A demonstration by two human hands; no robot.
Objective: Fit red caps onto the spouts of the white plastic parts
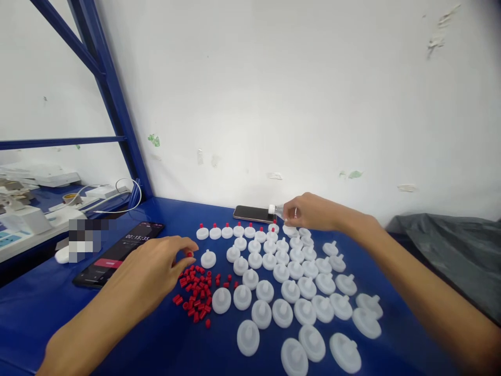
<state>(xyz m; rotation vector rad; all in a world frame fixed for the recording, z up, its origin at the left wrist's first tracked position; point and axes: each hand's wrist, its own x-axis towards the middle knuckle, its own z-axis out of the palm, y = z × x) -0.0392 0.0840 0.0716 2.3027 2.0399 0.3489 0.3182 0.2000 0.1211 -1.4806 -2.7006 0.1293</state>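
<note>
My left hand (168, 258) pinches a small red cap (189, 255) between thumb and fingertips, above a pile of loose red caps (198, 290). Just right of those fingers lies a white round lid with a spout (208, 259). My right hand (309, 210) is closed around a clear bottle (279, 210) with a white top, tilted on its side at the back of the table. Many white spouted lids (282, 272) spread below that hand. Along the back row, several lids (215, 231) wear red caps on their spouts.
A dark phone (254, 213) lies by the wall behind the lids. Another phone (117, 256), showing a timer, rests on the blue table (136, 339) left of my left hand. Blue rack posts (117, 104) stand at left, and grey sheeting (450, 256) at right.
</note>
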